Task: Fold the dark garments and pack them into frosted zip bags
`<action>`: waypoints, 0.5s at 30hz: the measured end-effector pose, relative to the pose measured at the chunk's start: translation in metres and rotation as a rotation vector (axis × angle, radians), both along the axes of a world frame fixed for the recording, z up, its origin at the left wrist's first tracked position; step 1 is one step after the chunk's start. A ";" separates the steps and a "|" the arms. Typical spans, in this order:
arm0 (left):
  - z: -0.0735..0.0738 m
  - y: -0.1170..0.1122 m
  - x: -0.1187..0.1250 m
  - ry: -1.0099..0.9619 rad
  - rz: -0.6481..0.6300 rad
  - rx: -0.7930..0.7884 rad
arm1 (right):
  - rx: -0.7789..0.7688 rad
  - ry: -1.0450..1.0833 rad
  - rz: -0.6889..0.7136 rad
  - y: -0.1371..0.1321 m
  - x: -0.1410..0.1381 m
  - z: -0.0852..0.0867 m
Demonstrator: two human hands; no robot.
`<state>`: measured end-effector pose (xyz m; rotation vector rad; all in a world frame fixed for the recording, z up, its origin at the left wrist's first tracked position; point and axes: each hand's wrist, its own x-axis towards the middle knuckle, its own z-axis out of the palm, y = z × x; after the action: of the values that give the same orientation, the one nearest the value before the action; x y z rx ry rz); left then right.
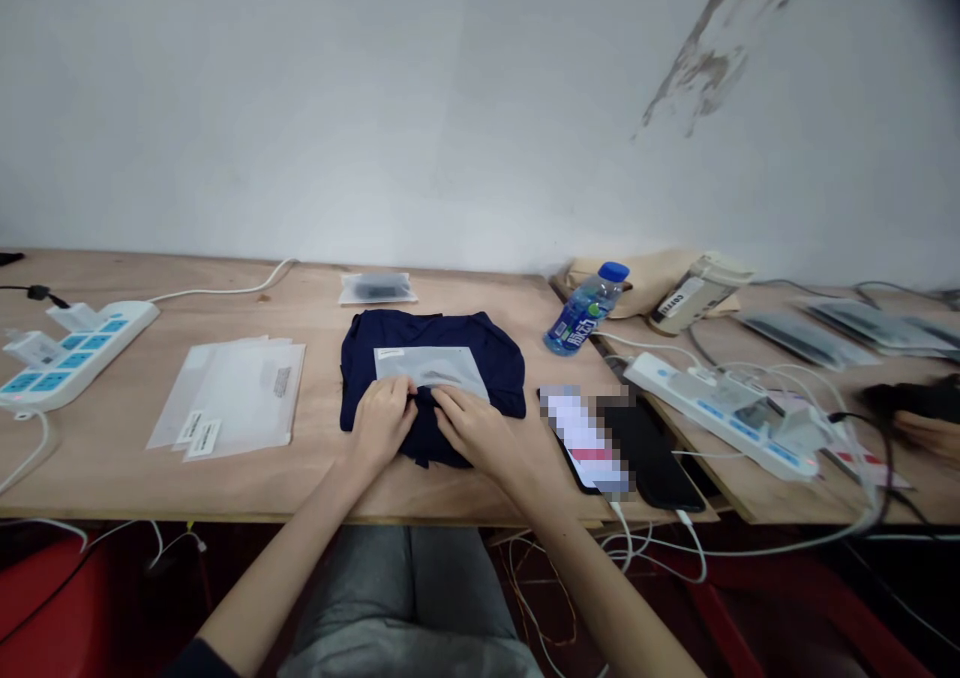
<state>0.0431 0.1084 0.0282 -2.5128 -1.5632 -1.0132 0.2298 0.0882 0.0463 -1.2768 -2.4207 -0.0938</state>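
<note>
A dark navy cloth garment (491, 348) lies folded on the table in front of me, its exact kind unclear. On top of it rests a frosted plastic bag (435, 363) with a small label at its upper left corner. My left hand (384, 418) is closed, fingertips pinching the garment's near edge at the lower rim of the bag. Close beside it, my right hand (471, 426) grips the same bunched fabric with bent fingers. The cloth between both hands is gathered up, and it partly hides the bag's near side.
To the left lie several stacked frosted bags (247, 393) and a white power strip (86, 353). A small packed bag (377, 288) lies behind the garment. On the right are a water bottle (585, 313), two phones (652, 453), another power strip (720, 413) and a person's hand (930, 433).
</note>
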 end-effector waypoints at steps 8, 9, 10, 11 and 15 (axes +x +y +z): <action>-0.004 0.008 0.000 0.006 -0.037 -0.009 | -0.012 0.303 -0.149 0.002 0.031 -0.016; -0.005 0.009 -0.001 -0.030 -0.052 -0.023 | -0.053 0.318 -0.127 0.007 0.033 -0.019; -0.007 0.009 -0.001 -0.066 -0.066 -0.041 | -0.092 0.329 -0.103 0.013 0.034 -0.021; -0.009 0.010 -0.001 -0.098 -0.078 -0.065 | -0.124 0.335 -0.082 0.018 0.035 -0.022; -0.014 0.010 0.000 -0.175 -0.059 -0.140 | -0.168 0.347 -0.089 0.032 0.034 -0.021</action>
<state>0.0431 0.1188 0.0140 -2.6401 -1.6692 -1.2018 0.2643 0.1197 0.0250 -1.3461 -2.1097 0.2888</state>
